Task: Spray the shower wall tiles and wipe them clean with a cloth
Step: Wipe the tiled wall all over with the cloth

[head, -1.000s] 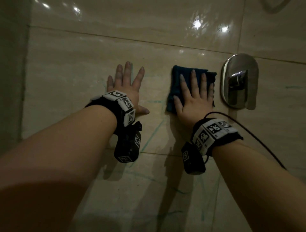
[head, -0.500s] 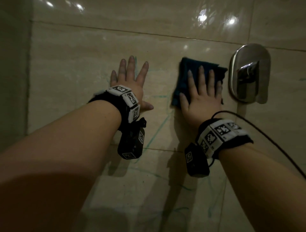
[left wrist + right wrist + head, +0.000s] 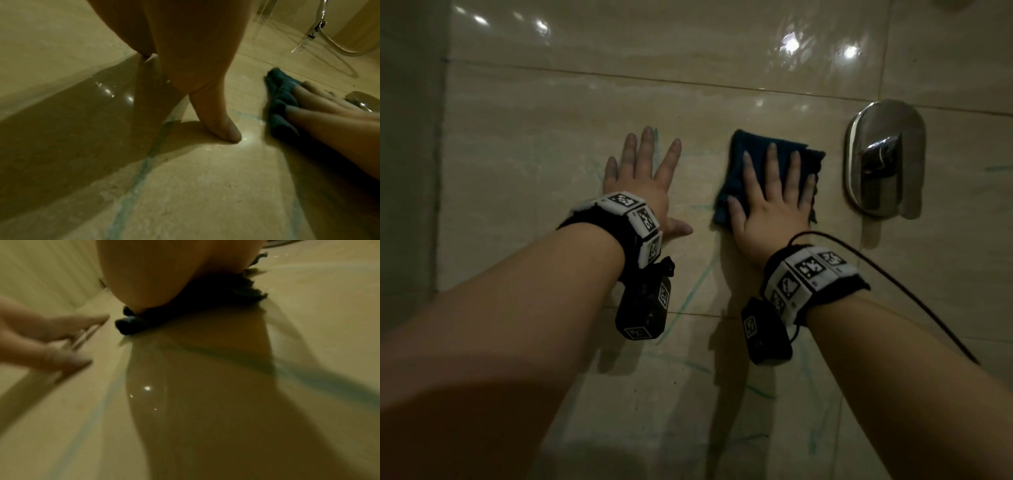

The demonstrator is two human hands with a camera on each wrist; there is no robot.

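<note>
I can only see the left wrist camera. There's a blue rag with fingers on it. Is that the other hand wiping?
Observer: Yes. In the head view the right hand lies flat on the blue cloth, fingers straight, pressing it to the wall tile.
Operator: What's the shiny thing at the edge of my picture?
Observer: A chrome shower valve with a lever, mounted on the wall just right of the cloth, not touching it.
Operator: Is the wall all clean now?
Observer: Not yet. The head view shows green marks on the tiles below both hands.
</note>
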